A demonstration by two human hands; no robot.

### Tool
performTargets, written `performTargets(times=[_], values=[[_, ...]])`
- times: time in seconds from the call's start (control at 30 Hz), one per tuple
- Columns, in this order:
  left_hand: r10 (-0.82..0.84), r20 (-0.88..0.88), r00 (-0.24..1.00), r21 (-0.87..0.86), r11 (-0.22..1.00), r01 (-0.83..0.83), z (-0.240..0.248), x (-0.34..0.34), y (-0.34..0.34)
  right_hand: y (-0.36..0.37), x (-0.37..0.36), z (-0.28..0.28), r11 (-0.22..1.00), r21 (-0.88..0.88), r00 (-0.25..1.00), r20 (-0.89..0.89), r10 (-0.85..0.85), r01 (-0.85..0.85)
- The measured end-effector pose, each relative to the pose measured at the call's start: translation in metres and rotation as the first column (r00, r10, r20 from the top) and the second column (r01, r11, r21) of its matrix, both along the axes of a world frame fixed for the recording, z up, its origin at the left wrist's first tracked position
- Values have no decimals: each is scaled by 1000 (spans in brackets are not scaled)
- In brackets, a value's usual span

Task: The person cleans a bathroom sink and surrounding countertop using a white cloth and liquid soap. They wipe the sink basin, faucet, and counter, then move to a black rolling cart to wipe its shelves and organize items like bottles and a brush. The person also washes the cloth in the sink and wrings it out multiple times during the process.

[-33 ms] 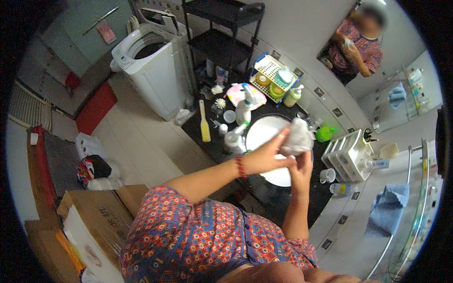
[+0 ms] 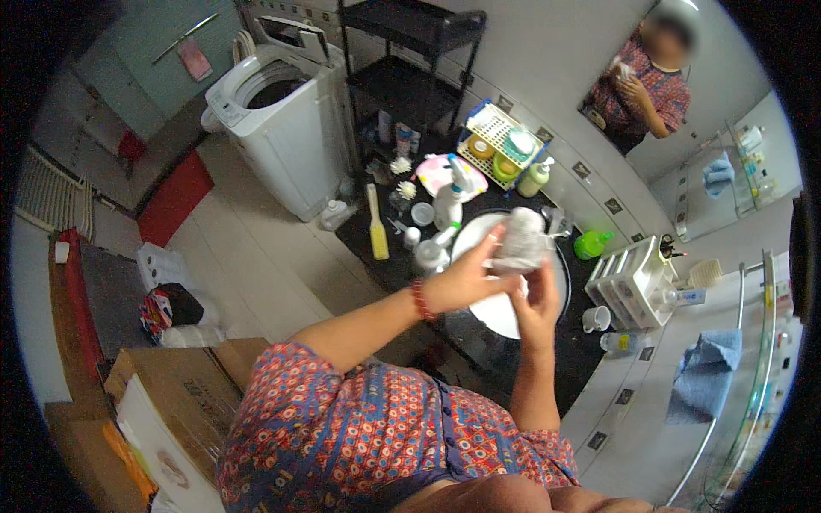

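Observation:
Over the round white washbasin (image 2: 496, 315) I hold a light grey, crumpled bundle of cloth (image 2: 523, 241). Motion blurs it, and I cannot make out its exact kind. My left hand (image 2: 466, 278), with a red beaded bracelet at the wrist, is closed on its left and lower side. From below and the right, my right hand (image 2: 538, 301) grips its lower end, fingers bent around it. The palms are partly hidden. A white spray bottle (image 2: 447, 208) and a pump bottle (image 2: 430, 255) stand left of the basin.
On the dark counter are a yellow brush (image 2: 378, 231), a bottle basket (image 2: 493, 144), a green bottle (image 2: 592, 244), a white mug (image 2: 596, 320) and a drawer unit (image 2: 629, 286). A black shelf cart (image 2: 402, 85) and a washing machine (image 2: 282, 128) stand behind. Cardboard boxes (image 2: 184, 389) are at left.
Both hands and the cloth bundle have shifted a little to the left, and the bundle has turned slightly. My grip on it stays. The whole view has moved slightly.

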State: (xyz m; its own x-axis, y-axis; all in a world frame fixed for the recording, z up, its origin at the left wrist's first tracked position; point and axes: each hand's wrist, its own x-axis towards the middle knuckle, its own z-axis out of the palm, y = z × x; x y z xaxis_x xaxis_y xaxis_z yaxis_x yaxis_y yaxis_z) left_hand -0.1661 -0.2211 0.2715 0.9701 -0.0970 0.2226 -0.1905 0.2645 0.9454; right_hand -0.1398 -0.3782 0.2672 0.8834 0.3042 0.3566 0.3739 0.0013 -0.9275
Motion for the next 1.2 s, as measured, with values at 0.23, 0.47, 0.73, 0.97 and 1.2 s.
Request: performTargets(times=[0.23, 0.47, 0.73, 0.97, 1.2], values=[[242, -205, 948, -130, 954, -272, -18, -132, 199, 207, -81, -13, 977, -44, 977, -51, 208, -211], [540, -44, 840, 383, 786, -485, -43, -182, 332, 319, -112, -29, 927, -108, 910, -262, 321, -358], [651, 463, 602, 469, 396, -789, -12, -134, 392, 387, -41, -49, 980, -187, 996, 39, 79, -71], [376, 423, 825, 592, 575, -565, 9, -11, 439, 448, 22, -27, 899, -95, 903, 2, 429, -427], [333, 143, 932, 671, 660, -339, 33, 89, 502, 459, 124, -33, 864, 72, 831, -248, 499, -498]])
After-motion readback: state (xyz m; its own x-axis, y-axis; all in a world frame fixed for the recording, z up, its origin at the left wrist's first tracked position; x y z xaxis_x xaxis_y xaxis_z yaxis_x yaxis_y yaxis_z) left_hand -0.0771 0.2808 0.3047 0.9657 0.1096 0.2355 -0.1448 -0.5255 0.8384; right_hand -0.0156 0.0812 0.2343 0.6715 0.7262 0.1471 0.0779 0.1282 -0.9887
